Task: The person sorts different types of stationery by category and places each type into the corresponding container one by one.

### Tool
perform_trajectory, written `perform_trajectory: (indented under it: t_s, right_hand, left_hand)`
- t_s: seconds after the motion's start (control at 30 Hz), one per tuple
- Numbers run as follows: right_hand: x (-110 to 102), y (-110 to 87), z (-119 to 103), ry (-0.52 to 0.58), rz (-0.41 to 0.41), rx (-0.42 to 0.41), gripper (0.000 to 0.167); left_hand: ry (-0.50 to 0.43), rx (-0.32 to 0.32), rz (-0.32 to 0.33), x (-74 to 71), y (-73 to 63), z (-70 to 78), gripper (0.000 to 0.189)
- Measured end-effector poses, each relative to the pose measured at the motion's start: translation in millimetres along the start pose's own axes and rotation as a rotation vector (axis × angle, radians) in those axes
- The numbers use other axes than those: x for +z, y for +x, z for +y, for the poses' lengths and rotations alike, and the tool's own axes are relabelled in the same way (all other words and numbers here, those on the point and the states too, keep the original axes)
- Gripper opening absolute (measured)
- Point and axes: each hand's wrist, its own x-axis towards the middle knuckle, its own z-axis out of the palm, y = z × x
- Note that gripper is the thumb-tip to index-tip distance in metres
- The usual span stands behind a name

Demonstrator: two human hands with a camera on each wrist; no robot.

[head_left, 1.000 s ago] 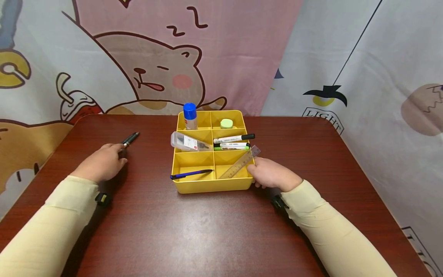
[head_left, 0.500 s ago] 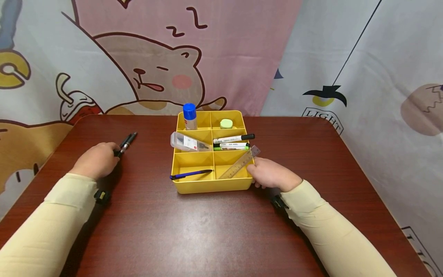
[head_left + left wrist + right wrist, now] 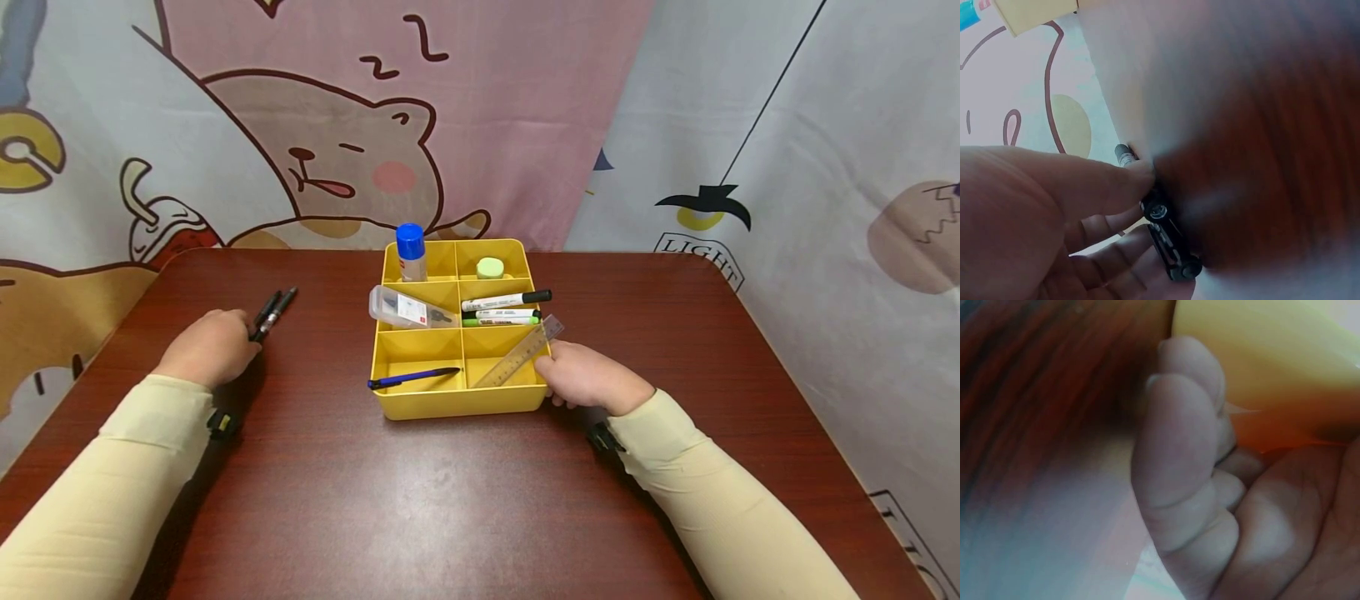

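At the table's left, my left hand (image 3: 212, 347) pinches two dark pens between thumb and fingers. One pen (image 3: 279, 309) points away to the back right, and a black pen (image 3: 266, 307) lies right alongside it. In the left wrist view, the clip end of a pen (image 3: 1172, 253) shows against the fingers, and the thumb (image 3: 1107, 184) presses from above. My right hand (image 3: 592, 377) holds the right wall of a yellow divided organizer (image 3: 465, 406), its fingers curled at the side. The wrist view shows those fingers (image 3: 1179, 437) against the yellow wall.
In the organizer are a blue-capped glue stick (image 3: 411, 250), a pale green item (image 3: 490, 267), a clear case (image 3: 405, 308), several markers (image 3: 506, 302), a clear ruler (image 3: 517, 354) and a blue pen (image 3: 414, 377). A printed cloth (image 3: 525, 125) hangs behind the brown table (image 3: 450, 517).
My left hand has drawn back slightly to the left, and two pens now show at its fingertips in place of one. The right hand and organizer have stayed put.
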Motion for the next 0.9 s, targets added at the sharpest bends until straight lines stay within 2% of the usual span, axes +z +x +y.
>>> perform_trajectory:
  t_s: [0.37, 0.9]
  right_hand:
    - [0.4, 0.0, 0.0, -0.001, 0.000, 0.002, 0.028]
    - [-0.3, -0.7, -0.9, 0.000, 0.001, -0.009, 0.028]
  left_hand:
    - [0.047, 0.008, 0.024, -1.3, -4.5, 3.7, 0.018]
    - [0.050, -0.037, 0.015, -0.3, -8.0, 9.6, 0.023]
